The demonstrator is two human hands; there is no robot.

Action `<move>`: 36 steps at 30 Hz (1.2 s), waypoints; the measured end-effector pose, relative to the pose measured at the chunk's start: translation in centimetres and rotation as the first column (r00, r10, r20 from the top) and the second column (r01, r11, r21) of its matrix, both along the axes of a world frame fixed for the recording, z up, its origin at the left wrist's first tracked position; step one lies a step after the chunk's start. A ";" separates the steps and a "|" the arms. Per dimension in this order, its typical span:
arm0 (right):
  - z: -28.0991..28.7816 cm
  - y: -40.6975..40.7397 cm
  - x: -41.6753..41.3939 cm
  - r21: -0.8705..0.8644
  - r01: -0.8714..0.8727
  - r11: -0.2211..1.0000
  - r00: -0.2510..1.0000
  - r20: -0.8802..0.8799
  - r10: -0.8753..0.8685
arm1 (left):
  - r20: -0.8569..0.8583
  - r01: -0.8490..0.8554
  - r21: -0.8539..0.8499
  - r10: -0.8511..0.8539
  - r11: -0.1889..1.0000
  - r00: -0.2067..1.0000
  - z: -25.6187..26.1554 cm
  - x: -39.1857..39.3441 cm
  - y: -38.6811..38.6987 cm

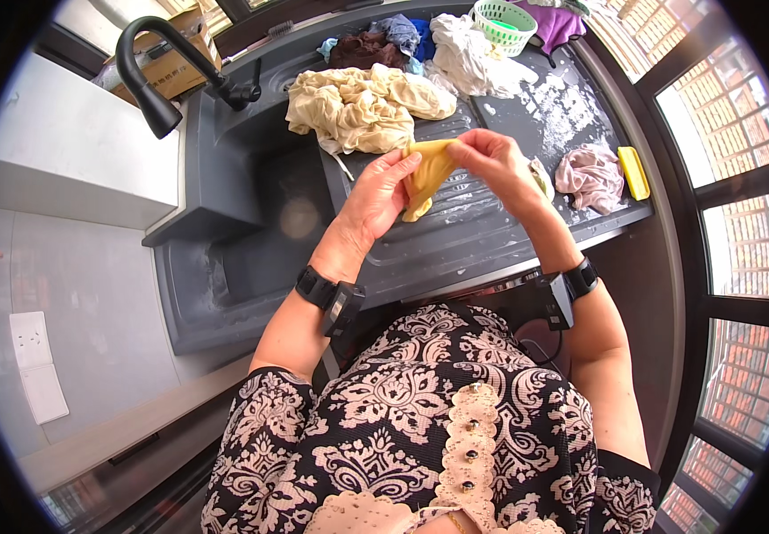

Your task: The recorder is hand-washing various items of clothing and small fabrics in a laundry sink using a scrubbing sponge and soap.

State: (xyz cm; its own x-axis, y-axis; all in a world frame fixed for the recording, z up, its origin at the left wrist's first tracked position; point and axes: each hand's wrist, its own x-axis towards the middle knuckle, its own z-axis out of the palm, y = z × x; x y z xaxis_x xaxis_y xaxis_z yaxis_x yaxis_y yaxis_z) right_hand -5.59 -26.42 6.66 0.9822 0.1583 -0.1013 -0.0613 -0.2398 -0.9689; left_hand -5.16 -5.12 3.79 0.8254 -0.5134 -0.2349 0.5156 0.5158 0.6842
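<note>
Between my two hands a small yellow cloth (432,175) is stretched, its lower end hanging over the ribbed washboard (474,197) of the grey sink unit. My left hand (379,193) pinches its left edge between thumb and fingers. At its upper right corner, my right hand (494,160) grips it the same way. Just beyond the hands lies a heap of wet cream fabric (357,107), with a white cord hanging from it. A pale greenish item (542,177) is partly hidden behind my right wrist.
Left of the washboard is the sink basin (277,193), under a black faucet (151,80). Dark and blue clothes (377,47), white fabric (468,57) and a green plastic basket (504,27) stand at the back. Pinkish cloth (591,177) lies beside a yellow bar-shaped object (634,173). Suds (561,100) spread nearby.
</note>
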 end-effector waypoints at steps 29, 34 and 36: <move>-4.0 -8.5 2.2 -0.568 0.241 0.787 0.887 0.458 0.058 | 0.651 -0.727 0.548 -0.757 0.414 0.060 -4.6 -3.4 4.4; -5.5 -9.5 -4.1 -0.778 0.373 0.506 0.863 0.491 0.120 | 0.732 -0.737 0.574 -0.627 0.357 0.267 -4.3 -5.0 3.7; -6.2 -8.8 -5.2 -0.855 0.385 0.348 0.844 0.479 0.242 | 0.721 -0.730 0.586 -0.639 0.353 0.269 -4.6 -4.9 3.4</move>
State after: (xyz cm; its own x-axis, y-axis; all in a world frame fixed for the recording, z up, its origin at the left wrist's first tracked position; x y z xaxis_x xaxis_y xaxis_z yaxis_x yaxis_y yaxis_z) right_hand -10.79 -35.19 0.41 0.9279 0.2006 0.3144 0.2173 -0.9759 -0.0188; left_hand -10.08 -1.71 -0.77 0.7447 -0.5478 0.3813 -0.6674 -0.6150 0.4199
